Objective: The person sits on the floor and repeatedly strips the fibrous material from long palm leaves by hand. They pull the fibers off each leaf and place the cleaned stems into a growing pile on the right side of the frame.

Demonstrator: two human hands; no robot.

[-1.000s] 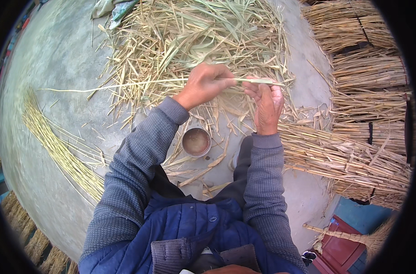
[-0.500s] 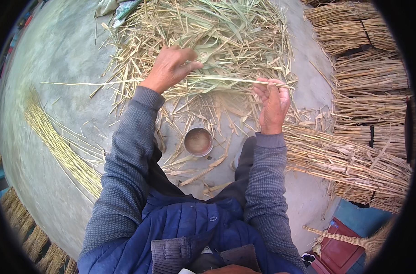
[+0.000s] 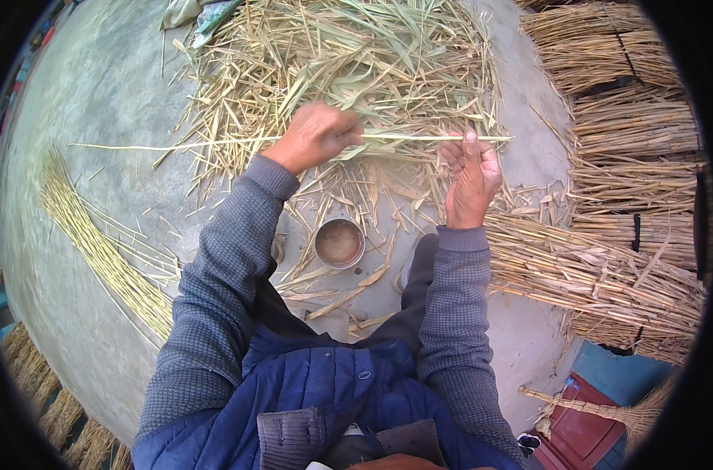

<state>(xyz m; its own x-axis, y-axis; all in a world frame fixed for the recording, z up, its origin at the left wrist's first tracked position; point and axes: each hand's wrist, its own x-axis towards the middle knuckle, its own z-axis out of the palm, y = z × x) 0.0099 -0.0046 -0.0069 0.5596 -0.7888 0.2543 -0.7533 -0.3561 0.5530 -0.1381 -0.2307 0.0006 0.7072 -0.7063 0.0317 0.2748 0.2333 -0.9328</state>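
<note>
A long, thin, pale stalk (image 3: 407, 137) is stretched almost level between my two hands, its thin tip reaching far out to the left. My left hand (image 3: 319, 135) is closed round the stalk near its middle. Close to the thicker right end, my right hand (image 3: 472, 174) pinches it between thumb and fingers. Behind and under the hands spreads a heap of dry and greenish stripped leaves (image 3: 349, 66). Below the stalk, between my feet, stands a round metal bowl (image 3: 340, 244) with a brownish inside.
A bundle of slim yellow-green stalks (image 3: 106, 243) lies on the concrete floor at the left. A thick bundle of leafy stalks (image 3: 599, 270) lies to the right, against tied bundles (image 3: 631, 129) stacked along that side. A broom (image 3: 591, 409) rests over a dark red panel (image 3: 580, 427) at lower right.
My left hand has come down and right from above the stalk and now grips it. The right hand stays nearly in place, with the stalk's right end sticking out a little further.
</note>
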